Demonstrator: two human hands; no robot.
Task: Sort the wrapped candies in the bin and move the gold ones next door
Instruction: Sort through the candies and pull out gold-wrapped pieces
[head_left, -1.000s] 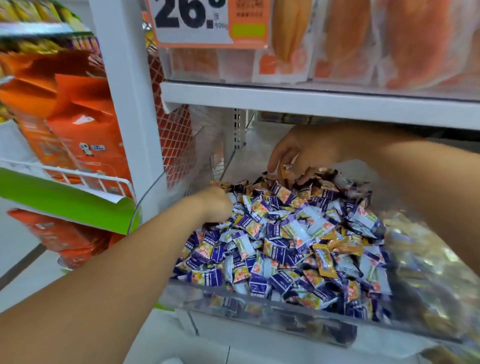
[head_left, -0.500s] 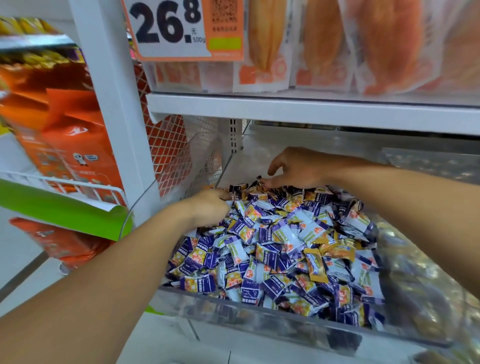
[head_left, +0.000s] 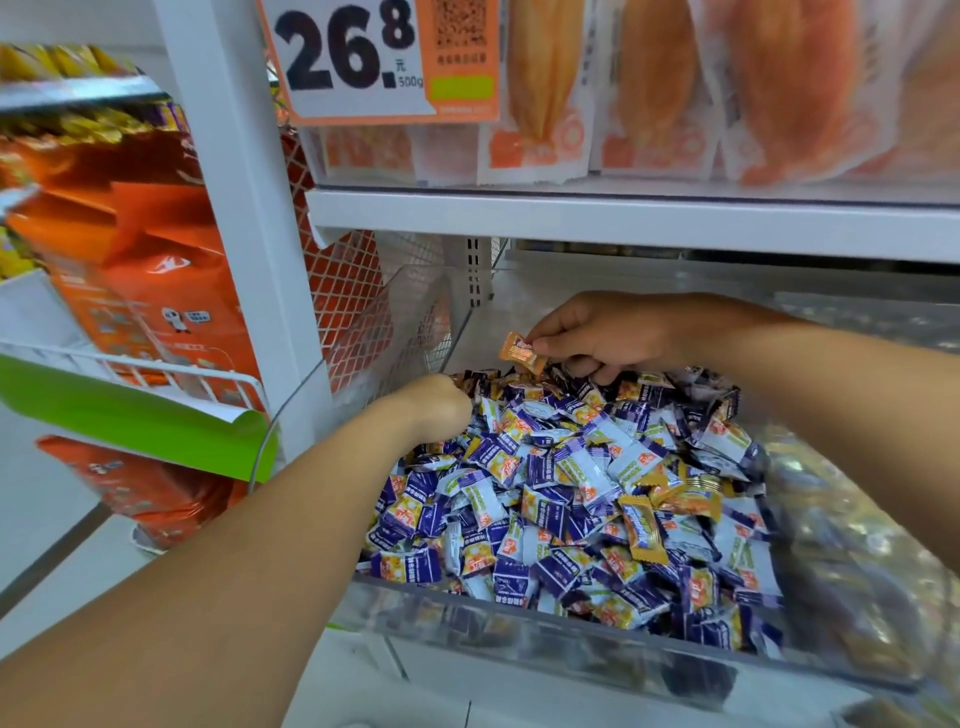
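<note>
My right hand is pinching a gold candy just above the pile, at 12 o'clock in the bin. My left hand is digging in at 10 o'clock; I cannot tell its grip.

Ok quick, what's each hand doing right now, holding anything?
Left hand: at the pile's back-left edge, fingers hidden; cannot tell.
Right hand: pinching one gold candy above the pile.

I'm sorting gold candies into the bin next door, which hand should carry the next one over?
Probably the right hand: its fingers already pinch a gold candy above the pile, nearer the neighbouring bin. The left hand rests far-side.
</note>
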